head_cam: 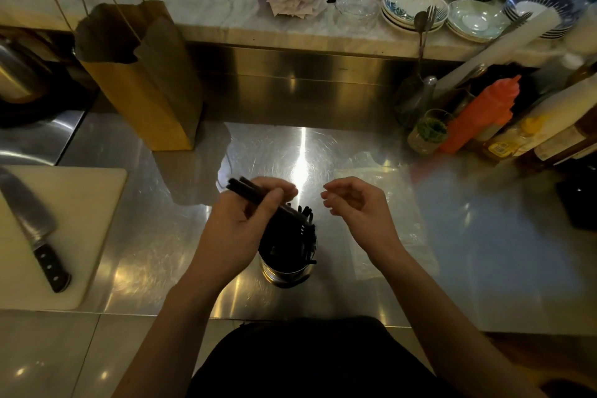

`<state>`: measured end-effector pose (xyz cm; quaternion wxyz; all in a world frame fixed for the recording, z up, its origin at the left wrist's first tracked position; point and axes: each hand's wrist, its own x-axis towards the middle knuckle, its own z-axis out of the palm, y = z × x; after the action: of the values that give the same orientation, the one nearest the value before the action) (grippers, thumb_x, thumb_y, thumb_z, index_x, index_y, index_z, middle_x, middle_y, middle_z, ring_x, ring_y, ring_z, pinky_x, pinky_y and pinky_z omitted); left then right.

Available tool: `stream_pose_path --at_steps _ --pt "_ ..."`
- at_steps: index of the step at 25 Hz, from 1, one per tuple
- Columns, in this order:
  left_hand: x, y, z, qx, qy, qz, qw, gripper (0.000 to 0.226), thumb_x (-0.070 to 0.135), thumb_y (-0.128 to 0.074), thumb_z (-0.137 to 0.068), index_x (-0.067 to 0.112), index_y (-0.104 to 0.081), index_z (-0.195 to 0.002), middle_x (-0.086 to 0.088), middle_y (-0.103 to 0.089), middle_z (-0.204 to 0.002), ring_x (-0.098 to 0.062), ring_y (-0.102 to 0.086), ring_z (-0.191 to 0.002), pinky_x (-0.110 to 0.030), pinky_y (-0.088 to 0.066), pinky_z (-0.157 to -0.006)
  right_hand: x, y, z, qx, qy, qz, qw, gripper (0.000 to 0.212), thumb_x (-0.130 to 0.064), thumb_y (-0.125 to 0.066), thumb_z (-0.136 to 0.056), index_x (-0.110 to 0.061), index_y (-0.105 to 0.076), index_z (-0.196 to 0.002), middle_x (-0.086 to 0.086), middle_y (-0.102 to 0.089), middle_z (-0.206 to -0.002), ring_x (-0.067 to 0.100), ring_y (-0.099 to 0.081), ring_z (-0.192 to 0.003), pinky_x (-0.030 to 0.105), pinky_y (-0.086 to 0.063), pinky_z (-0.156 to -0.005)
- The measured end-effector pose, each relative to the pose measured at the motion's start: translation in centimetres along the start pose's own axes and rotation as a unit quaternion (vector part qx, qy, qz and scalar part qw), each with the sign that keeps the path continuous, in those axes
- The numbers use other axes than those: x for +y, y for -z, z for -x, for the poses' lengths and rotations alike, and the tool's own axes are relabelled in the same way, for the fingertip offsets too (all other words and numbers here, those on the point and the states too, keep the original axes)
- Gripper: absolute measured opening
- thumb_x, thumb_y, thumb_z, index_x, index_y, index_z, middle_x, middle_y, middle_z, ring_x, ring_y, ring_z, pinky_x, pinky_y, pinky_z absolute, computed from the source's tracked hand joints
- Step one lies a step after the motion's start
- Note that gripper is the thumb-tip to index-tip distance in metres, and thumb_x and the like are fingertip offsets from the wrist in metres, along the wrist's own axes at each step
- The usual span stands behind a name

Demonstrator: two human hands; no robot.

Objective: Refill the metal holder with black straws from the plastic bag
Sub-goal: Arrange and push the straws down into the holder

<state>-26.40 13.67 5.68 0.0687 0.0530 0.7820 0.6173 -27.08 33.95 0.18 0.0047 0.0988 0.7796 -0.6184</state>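
Observation:
A round metal holder (pixel 284 273) stands on the steel counter near its front edge, with several black straws inside. My left hand (pixel 240 223) grips a bundle of black straws (pixel 247 190), tilted so the lower ends dip into the holder's left side. My right hand (pixel 357 203) hovers just right of the holder, fingers loosely curled, holding nothing. A clear plastic bag (pixel 400 229) lies flat on the counter under and beyond my right hand.
A white cutting board (pixel 97 203) with a large knife (pixel 35 229) lies at the left. A brown paper bag (pixel 145 81) stands at the back left. Bottles and an orange squeeze bottle (pixel 481 113) crowd the right. Stacked plates (pixel 413 10) sit on the marble ledge behind.

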Motion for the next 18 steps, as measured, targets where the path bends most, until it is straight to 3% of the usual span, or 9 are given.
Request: stream_pose_path --at_steps 4,9,15,18 --pt "-1.8 -0.9 0.5 -0.039 0.030 -0.075 0.996 0.018 0.017 -0.057 -0.096 0.025 -0.072 -0.103 0.012 -0.073 -0.101 -0.001 -0.067 -0.100 -0.020 -0.052 -0.092 0.3 -0.1 0.3 -0.013 0.006 0.035 0.999 0.013 -0.010 -0.063 -0.090 -0.017 -0.071 -0.098 -0.002 -0.074 -0.091 0.008 -0.071 -0.084 0.031 -0.059 -0.083" --pt "-3.3 -1.8 0.8 -0.030 0.056 -0.033 0.997 0.022 0.007 -0.067 -0.089 0.019 -0.071 -0.107 0.008 -0.075 -0.102 -0.004 -0.070 -0.099 -0.031 -0.054 -0.097 0.6 -0.7 0.5 -0.053 0.037 0.090 0.994 0.013 -0.014 -0.064 -0.090 -0.023 -0.070 -0.096 -0.013 -0.071 -0.092 0.002 -0.068 -0.088 0.020 -0.055 -0.081" --pt "-3.6 -1.6 0.9 0.041 -0.009 -0.081 0.996 0.018 0.010 -0.066 -0.090 0.017 -0.072 -0.105 0.008 -0.074 -0.098 -0.004 -0.069 -0.096 -0.021 -0.054 -0.090 1.0 -1.1 0.8 -0.077 0.054 0.116 0.989 0.016 -0.012 -0.062 -0.091 -0.021 -0.070 -0.101 -0.013 -0.070 -0.093 -0.001 -0.065 -0.088 0.012 -0.051 -0.076" --pt "-4.4 -1.5 1.4 0.069 -0.060 -0.160 0.983 0.024 0.008 -0.069 -0.088 0.018 -0.072 -0.110 0.009 -0.072 -0.104 -0.007 -0.066 -0.097 -0.015 -0.049 -0.092 1.0 -1.2 0.8 -0.083 0.056 0.119 0.988 0.018 -0.012 -0.062 -0.091 -0.022 -0.070 -0.103 -0.011 -0.070 -0.095 -0.001 -0.065 -0.088 0.012 -0.052 -0.076"
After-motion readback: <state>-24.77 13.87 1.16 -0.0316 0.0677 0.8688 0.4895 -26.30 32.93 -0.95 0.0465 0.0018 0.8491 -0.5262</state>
